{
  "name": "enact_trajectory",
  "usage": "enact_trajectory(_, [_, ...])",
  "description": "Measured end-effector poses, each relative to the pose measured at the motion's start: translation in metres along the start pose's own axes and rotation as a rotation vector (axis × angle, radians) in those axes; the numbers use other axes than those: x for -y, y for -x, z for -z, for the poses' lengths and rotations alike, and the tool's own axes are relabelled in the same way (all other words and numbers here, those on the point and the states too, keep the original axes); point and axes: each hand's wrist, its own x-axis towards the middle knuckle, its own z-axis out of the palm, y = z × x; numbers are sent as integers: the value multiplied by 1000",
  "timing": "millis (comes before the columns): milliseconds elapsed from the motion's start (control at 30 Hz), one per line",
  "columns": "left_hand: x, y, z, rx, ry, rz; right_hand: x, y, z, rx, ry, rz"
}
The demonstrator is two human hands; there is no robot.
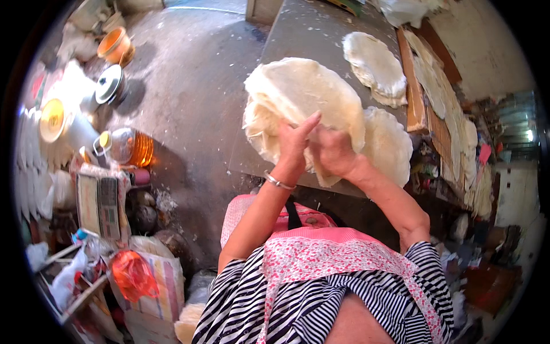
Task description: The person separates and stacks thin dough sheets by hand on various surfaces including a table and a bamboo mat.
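Note:
A large cream pad of matted fibre (318, 84), perhaps floss or wadding, lies over a thick pile of similar layers (260, 129) on a dark tabletop. My left hand (294, 144), with a metal bangle at the wrist, grips the pad's near edge; its thumb points up and its other fingers are partly hidden. Close beside it, my right hand (333, 148) is closed in a fist on the same edge. A loose flap (324, 174) hangs below the right fist. Another pale pad (386, 142) lies right of the pile, partly under it.
A stack of oval pads (376, 66) lies farther back on the tabletop (296, 30). Along the right, a wooden board (410, 81) borders more pale sheets (447, 116). On the left are an oil bottle (131, 147), a scale (99, 206), a lidded pot (108, 84) and an orange bucket (115, 45).

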Motion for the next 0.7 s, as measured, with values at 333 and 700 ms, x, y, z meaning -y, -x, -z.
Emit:
enact_trajectory(333, [-14, -33, -17, -161, -43, 2, -26, 34, 47, -381, -553, -311])
enact_trajectory(700, [-41, -47, -73, -175, 111, 33, -104, 170, -13, -412, -1727, -1233])
